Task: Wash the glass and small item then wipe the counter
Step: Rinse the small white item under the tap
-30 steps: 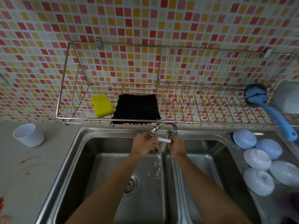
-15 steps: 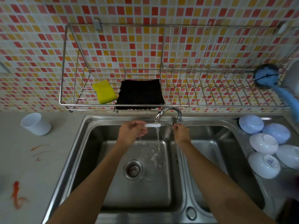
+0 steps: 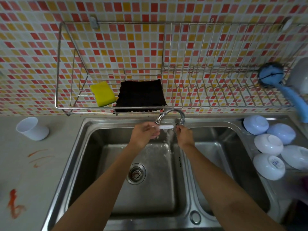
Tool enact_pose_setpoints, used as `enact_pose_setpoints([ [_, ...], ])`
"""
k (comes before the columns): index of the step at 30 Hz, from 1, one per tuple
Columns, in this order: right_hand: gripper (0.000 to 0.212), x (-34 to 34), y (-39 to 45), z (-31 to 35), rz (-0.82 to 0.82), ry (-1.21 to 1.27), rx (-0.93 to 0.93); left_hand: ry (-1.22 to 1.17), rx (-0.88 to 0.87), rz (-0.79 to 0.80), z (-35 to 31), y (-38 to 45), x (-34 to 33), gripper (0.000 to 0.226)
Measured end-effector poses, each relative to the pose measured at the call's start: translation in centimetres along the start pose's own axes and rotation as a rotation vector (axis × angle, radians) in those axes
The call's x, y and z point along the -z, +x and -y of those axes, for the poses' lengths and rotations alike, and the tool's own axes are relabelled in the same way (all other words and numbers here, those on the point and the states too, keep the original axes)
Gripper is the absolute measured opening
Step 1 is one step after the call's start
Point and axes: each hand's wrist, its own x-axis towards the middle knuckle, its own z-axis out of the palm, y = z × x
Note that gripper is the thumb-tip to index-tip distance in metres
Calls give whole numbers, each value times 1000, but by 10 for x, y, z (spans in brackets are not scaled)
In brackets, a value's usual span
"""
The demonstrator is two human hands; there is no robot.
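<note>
My left hand [image 3: 144, 133] holds a small white stick-shaped item [image 3: 165, 126] under the running tap [image 3: 169, 115], above the left sink basin [image 3: 150, 189]. Water falls past the item into the basin. My right hand [image 3: 184, 136] is closed around the tap's base at the divider between the two basins. A white cup [image 3: 31, 129] stands tilted on the grey counter [image 3: 25, 172] at the left, apart from both hands. Red-orange smears [image 3: 14, 205] mark the counter near the front left.
A wire rack [image 3: 166, 107] on the tiled wall holds a yellow sponge [image 3: 103, 94], a black cloth [image 3: 140, 96] and a blue dish brush [image 3: 281, 87]. Several white and pale-blue bowls [image 3: 270, 157] lie upturned right of the right basin [image 3: 221, 164].
My left hand has drawn the white item a little left under the stream while my right hand stayed at the tap base. The camera tilted down, showing more of the basin and counter.
</note>
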Motion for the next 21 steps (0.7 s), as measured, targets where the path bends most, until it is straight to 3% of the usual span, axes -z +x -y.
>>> enact_pose_setpoints([
  [7,25,0,-1,0,-46,75,10,-2,-29,-19,7,-5,18,24],
  [12,29,5,-1,-4,-51,109,-44,-77,16,-63,6,-6,20,22],
  [21,30,16,-11,-3,-103,201,-51,67,18,-156,13,0,22,17],
])
